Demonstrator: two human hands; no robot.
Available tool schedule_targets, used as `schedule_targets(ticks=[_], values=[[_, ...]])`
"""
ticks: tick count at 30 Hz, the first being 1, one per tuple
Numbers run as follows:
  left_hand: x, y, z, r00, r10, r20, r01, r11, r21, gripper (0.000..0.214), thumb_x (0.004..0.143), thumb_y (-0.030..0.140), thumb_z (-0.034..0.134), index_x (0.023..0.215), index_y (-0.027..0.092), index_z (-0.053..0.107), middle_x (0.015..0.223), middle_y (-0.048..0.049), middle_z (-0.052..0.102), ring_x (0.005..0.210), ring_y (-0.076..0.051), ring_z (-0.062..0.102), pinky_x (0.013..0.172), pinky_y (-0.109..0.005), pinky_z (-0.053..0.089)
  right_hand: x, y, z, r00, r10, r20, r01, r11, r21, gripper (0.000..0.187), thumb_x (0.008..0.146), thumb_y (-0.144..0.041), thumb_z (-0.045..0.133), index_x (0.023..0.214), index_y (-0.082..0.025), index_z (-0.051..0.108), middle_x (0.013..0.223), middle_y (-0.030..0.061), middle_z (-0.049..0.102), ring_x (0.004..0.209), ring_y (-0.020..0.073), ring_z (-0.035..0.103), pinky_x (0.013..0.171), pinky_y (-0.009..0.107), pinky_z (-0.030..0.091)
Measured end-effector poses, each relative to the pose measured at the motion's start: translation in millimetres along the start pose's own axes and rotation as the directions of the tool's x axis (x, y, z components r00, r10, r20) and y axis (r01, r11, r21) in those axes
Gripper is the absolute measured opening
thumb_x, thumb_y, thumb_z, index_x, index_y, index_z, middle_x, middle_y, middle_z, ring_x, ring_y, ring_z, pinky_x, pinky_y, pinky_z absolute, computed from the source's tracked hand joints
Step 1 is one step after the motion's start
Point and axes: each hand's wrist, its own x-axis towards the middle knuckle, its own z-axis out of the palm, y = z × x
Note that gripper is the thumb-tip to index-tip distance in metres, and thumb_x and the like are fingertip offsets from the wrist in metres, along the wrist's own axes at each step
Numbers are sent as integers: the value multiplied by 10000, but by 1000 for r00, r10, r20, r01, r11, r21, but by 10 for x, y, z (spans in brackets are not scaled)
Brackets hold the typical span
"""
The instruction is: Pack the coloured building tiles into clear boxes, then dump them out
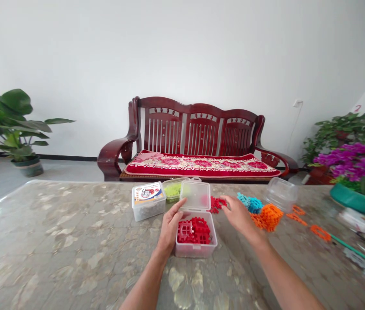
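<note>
The box [185, 251] is touched by the left hand [171, 218], and the red pieces [214, 205] beside its lid [195, 193], probably light, stiff, best edge-pinched, by the right hand [236, 212], neither grip's closure discernible.

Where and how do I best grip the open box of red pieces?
Probably grip the open box by its opposite side walls, coming from the near side: it sits upright, its lid raised at the far edge. The left hand is at its left side.
</note>
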Motion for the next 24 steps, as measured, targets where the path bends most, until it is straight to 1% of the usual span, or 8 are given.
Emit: schedule_targets(ticks=[3, 5, 7, 9, 11, 13, 19, 24], values=[[11, -13, -7, 1000, 14, 4, -14, 1000, 10, 524, 773, 326, 602, 1262, 144, 649, 1131, -81, 731, 885, -215, 691, 811, -290, 504, 124, 182, 88, 995, -25, 92, 44, 975, -218, 490, 821, -90, 489, 1305, -110, 561, 1342, 162, 583, 1261, 257, 503, 1077, 377, 349], [20, -35, -18, 1000, 31, 4, -31, 999, 22, 504, 781, 327, 605, 1254, 159, 657, 1191, -79, 709, 888, -209, 690, 841, -295, 499, 187, 223, 123, 986, -21, 163, 72, 947, -313, 555, 797, -76, 512, 1351, -114, 517, 1409, 177, 521, 1311, 273, 450, 1084, 386, 322], [29, -67, -34, 999, 36, 8, -36, 999, 29, 505, 790, 335, 609, 1263, 163, 652, 1165, -81, 718, 892, -212, 688, 865, -304, 493, 242, 225, 138, 973, -2, 229, 90, 923, -373, 577, 792, -77, 518, 1367, -109, 497, 1433, 193, 491, 1331, 292, 422, 1078, 404, 306], [36, -99, -49, 1000, 24, 17, -25, 999, 31, 527, 800, 346, 606, 1290, 153, 631, 1057, -82, 748, 898, -222, 687, 863, -309, 494, 290, 215, 140, 955, 10, 295, 113, 911, -397, 522, 803, -90, 510, 1323, -117, 541, 1360, 193, 557, 1282, 302, 469, 1043, 412, 322], [40, -121, -59, 1000, 12, 25, -13, 999, 30, 544, 810, 351, 598, 1312, 142, 611, 972, -79, 758, 901, -229, 685, 849, -306, 496, 329, 213, 138, 938, 9, 346, 136, 910, -392, 437, 809, -101, 505, 1227, -158, 616, 1226, 157, 648, 1184, 286, 544, 992, 397, 352], [40, -128, -60, 1000, 11, 25, -12, 1000, 29, 544, 815, 342, 588, 1319, 137, 603, 947, -73, 758, 899, -226, 683, 839, -299, 495, 360, 221, 137, 931, 6, 365, 144, 912, -383, 376, 805, -113, 512, 1143, -190, 659, 1145, 124, 683, 1117, 268, 578, 956, 379, 369], [41, -116, -44, 1000, 8, 13, -8, 1000, 26, 541, 795, 323, 586, 1301, 136, 618, 940, -72, 760, 895, -228, 683, 831, -297, 496, 416, 269, 175, 925, 5, 380, 156, 907, -391, 407, 781, -168, 567, 1183, -161, 631, 1239, 144, 637, 1183, 302, 529, 968, 390, 369], [43, -107, -34, 1000, -3, 12, 3, 1000, -1, 544, 783, 327, 598, 1292, 135, 625, 987, -81, 757, 893, -232, 690, 816, -299, 504, 385, 281, 221, 924, 13, 382, 152, 905, -398, 391, 807, -148, 533, 1187, -164, 626, 1215, 144, 654, 1144, 280, 571, 963, 382, 388]])
